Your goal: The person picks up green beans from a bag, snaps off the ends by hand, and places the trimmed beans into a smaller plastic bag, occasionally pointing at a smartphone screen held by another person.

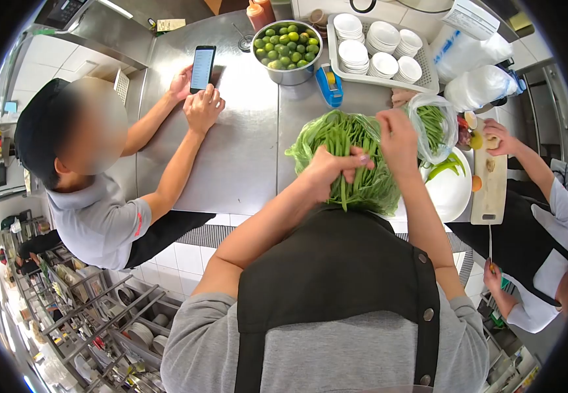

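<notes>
My left hand is closed around a small bunch of green beans, which point away from me. Just below it, a large open plastic bag is filled with more green beans. Raised over the bag's right side is my right hand, its fingers pinched together. Whatever they may hold is hidden. To the right, a second clear bag contains green beans. Beside it, a white plate carries several green pieces.
A steel bowl of limes, a blue tape dispenser and a crate of white dishes stand behind. One person holds a phone at left. At right, another person's hand is at a cutting board; their other hand holds a knife.
</notes>
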Demonstrator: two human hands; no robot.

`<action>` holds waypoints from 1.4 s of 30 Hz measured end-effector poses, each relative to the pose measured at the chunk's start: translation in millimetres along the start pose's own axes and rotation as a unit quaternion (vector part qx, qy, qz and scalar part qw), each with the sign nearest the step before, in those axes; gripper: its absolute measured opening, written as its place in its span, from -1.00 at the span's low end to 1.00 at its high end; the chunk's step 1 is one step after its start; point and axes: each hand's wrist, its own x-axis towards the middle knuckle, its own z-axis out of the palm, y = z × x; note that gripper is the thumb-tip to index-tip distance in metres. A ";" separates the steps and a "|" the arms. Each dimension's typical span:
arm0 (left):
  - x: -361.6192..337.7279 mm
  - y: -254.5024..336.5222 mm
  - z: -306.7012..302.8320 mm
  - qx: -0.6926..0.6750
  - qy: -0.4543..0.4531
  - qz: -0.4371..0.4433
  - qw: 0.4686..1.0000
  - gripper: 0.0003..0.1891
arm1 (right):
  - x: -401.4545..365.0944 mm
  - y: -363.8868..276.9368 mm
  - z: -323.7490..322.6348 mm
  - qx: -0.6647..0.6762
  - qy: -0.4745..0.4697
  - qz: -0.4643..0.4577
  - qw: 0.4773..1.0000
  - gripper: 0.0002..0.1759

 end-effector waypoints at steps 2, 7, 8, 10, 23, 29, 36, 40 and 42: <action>-12.6 7.4 11.6 0.037 -0.021 -0.001 0.999 -0.81 | 7.1 24.3 -9.2 -0.020 0.013 0.077 0.997 -0.93; 3.0 12.4 -11.0 -0.157 -0.027 0.011 0.987 -0.74 | 0.0 17.4 -25.8 0.060 -0.184 0.172 0.966 -0.94; 8.1 14.5 -16.3 -0.199 -0.037 0.018 0.979 -0.71 | -3.4 13.2 -27.2 0.077 -0.231 0.173 0.954 -0.94; 9.6 20.2 -18.4 -0.179 -0.015 0.032 0.983 -0.69 | -11.0 5.1 -26.4 0.099 -0.303 0.205 0.925 -0.85; 15.1 5.5 -10.3 -0.152 0.107 0.130 0.974 -0.79 | -17.2 -35.5 1.2 0.385 -0.285 0.333 0.812 -0.80; 10.8 1.2 -7.8 -0.014 0.116 0.215 0.970 -0.78 | -24.3 -36.4 -0.3 0.373 -0.269 0.353 0.815 -0.82; 6.9 6.6 -0.3 0.045 0.109 0.252 0.961 -0.85 | -32.0 -37.3 -3.1 0.358 -0.199 0.371 0.833 -0.85; 6.8 8.9 0.4 0.029 0.120 0.267 0.956 -0.86 | -32.7 -34.0 -5.2 0.377 -0.180 0.388 0.821 -0.88; 4.4 10.5 1.6 0.025 0.117 0.269 0.956 -0.86 | -33.9 -34.5 -5.2 0.394 -0.169 0.395 0.812 -0.91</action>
